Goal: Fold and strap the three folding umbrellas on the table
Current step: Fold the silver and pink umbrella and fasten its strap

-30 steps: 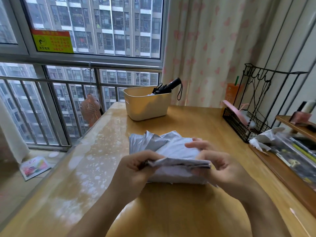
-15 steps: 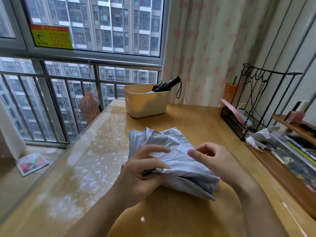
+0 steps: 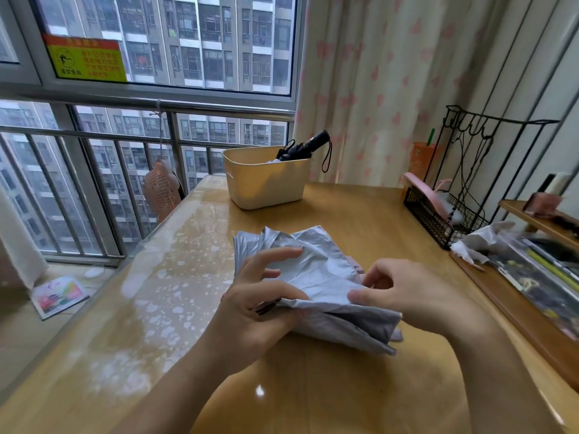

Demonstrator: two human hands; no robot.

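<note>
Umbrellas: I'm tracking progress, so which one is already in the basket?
The black umbrella, poking out of the beige basket; the silver umbrella lies crumpled on the table.

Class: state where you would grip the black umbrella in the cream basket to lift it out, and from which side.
Grip the black umbrella by its handle end, coming from above right. That end tilts up past the right rim of the cream basket and is exposed, while the rest lies inside.

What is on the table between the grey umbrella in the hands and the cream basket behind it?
Nothing: in the head view, only bare wooden table shows between the grey umbrella and the cream basket.
</note>
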